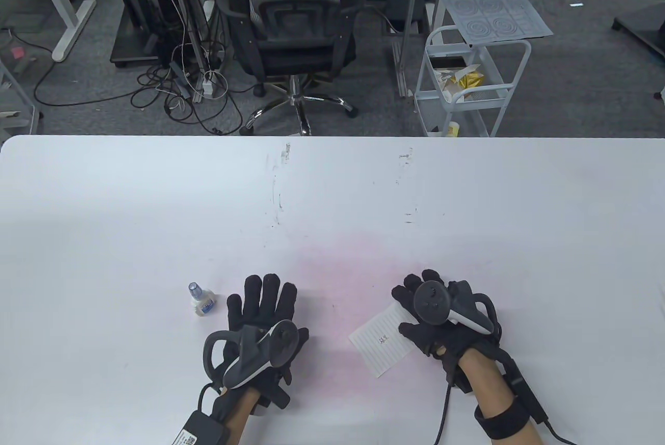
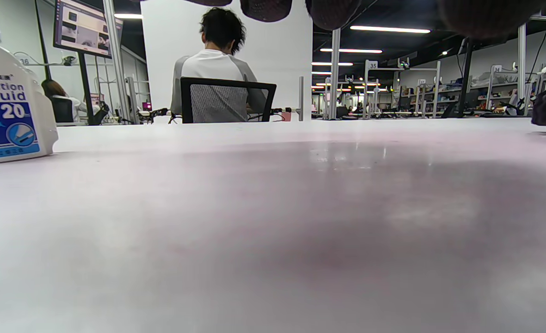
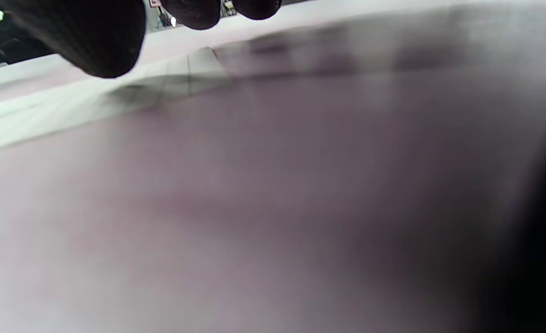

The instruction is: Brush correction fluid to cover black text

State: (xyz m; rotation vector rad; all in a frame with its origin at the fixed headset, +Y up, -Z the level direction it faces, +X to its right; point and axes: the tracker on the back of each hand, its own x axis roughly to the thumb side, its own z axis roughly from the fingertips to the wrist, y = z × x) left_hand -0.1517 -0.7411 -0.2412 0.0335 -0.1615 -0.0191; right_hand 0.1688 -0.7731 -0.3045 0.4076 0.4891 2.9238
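Note:
A small white correction fluid bottle [image 1: 200, 301] with a blue cap and blue label stands upright on the white table [image 1: 332, 196], just left of my left hand [image 1: 262, 305]. It also shows at the left edge of the left wrist view [image 2: 9, 106]. My left hand lies flat on the table, fingers spread, holding nothing. A lined paper slip [image 1: 382, 341] with small black text [image 1: 385, 339] lies to the right. My right hand [image 1: 426, 310] rests on the slip's right part, fingers curled loosely, gripping nothing. The slip appears blurred in the right wrist view [image 3: 176, 78].
The table's far edge runs across the middle of the table view. Behind it stand an office chair [image 1: 293, 24], a white wire cart [image 1: 470, 81] and cables on the floor. Faint pen marks [image 1: 278, 190] dot the tabletop.

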